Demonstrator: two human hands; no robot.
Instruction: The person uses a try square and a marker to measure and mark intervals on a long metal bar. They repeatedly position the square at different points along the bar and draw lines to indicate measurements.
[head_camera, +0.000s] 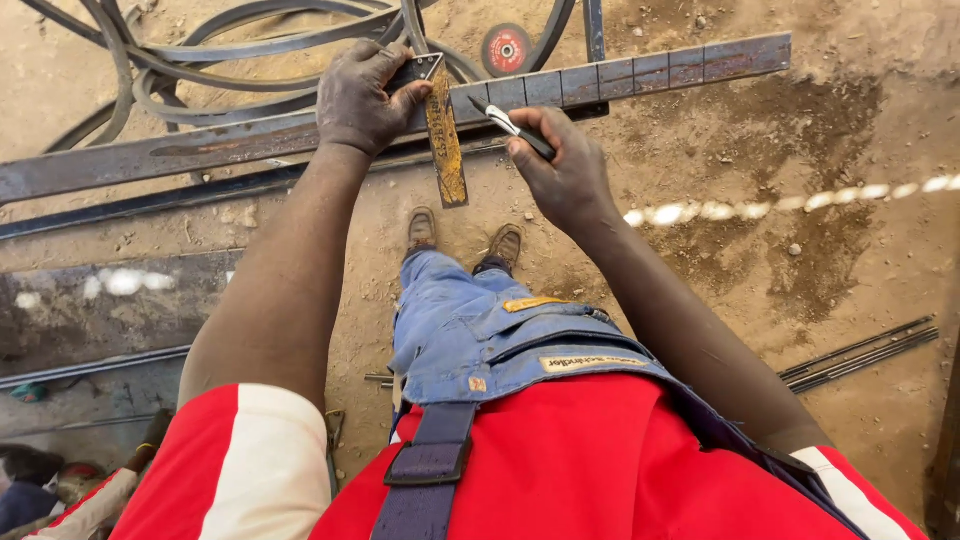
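Left hand (365, 95) clamps the square (445, 140) on the bar (620, 75); right hand (565, 165) pinches a scriber (510, 125); a slipping square would likely skew the mark.

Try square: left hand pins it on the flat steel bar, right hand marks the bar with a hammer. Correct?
Not quite. The right hand holds a slim pen-like marking tool, not a hammer; the head view shows its tip at the flat steel bar. The rest stands: the left hand pins the try square on the bar.
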